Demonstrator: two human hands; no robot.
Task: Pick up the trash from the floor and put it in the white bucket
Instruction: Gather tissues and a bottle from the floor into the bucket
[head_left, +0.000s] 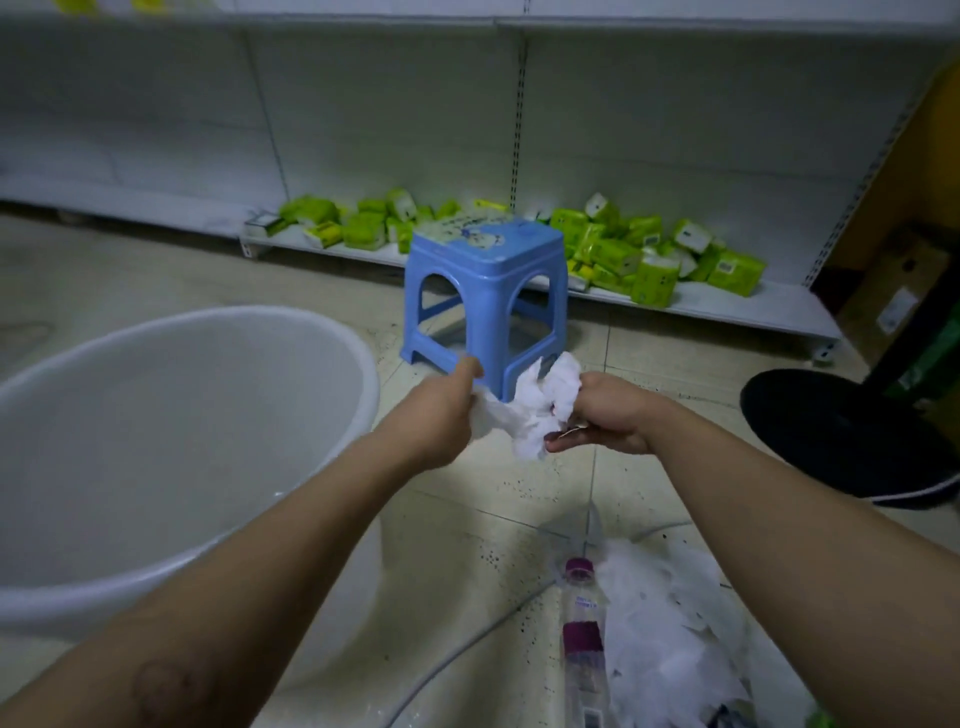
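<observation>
head view, left hand (441, 410) and right hand (608, 410) both gripping crumpled tissue (535, 410) (white), white bucket (358, 353) left

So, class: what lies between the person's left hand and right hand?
A crumpled white paper tissue spans the gap, gripped by the left hand and the right hand; the head view shows it, with the blue plastic stool behind.

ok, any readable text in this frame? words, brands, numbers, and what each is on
No text can be read.
Label on the plastic bottle: small print, too blurred to read.
Top of the blue stool: printed picture with a line of characters, blurred.
Labels on the green packs: too small.
Sticker on the cardboard box: unreadable.
</observation>
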